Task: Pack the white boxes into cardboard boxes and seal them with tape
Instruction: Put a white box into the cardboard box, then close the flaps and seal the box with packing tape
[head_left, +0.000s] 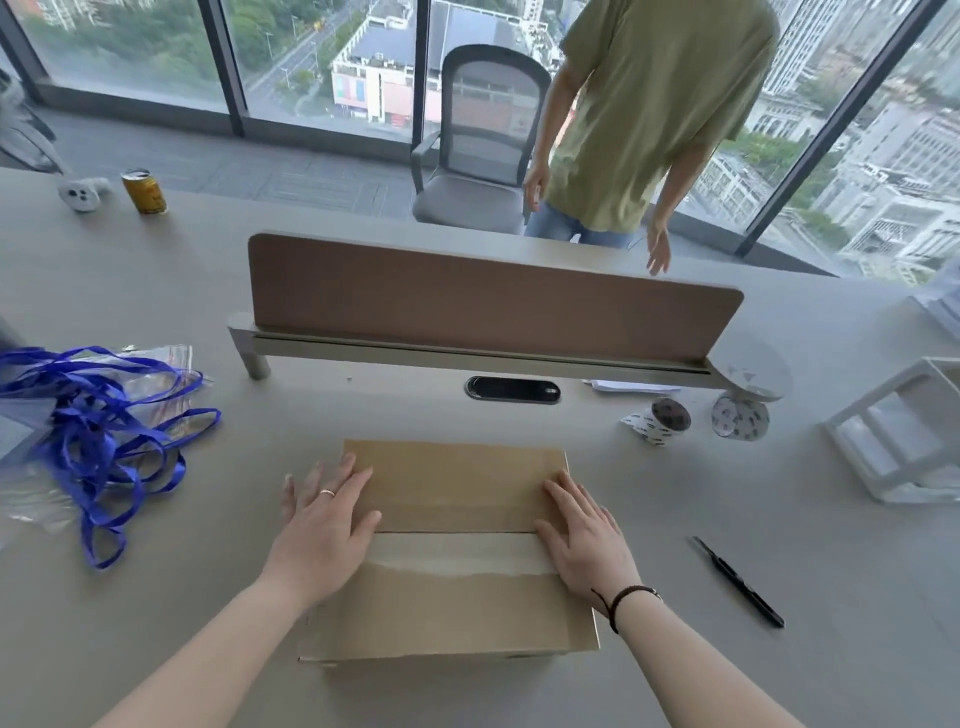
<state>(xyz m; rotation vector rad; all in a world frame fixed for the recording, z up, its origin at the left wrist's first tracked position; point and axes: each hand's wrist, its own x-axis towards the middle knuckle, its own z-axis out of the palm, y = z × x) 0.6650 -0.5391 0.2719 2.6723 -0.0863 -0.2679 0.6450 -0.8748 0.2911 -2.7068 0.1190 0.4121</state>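
Head view, cardboard box (452, 597) flaps closed, contents hidden; both hands flat atop

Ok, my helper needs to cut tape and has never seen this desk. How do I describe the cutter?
Start at the brown cardboard box on the grey desk. Right of it, beyond the right hand, lies a thin black pen-like knife. It lies alone, flat and dark; the printed tape rolls are farther back.

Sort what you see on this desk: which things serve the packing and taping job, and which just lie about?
Job: cardboard box, tape rolls, black cutter, left hand, right hand.
Lying about: blue lanyards, can, white controller, white rack.
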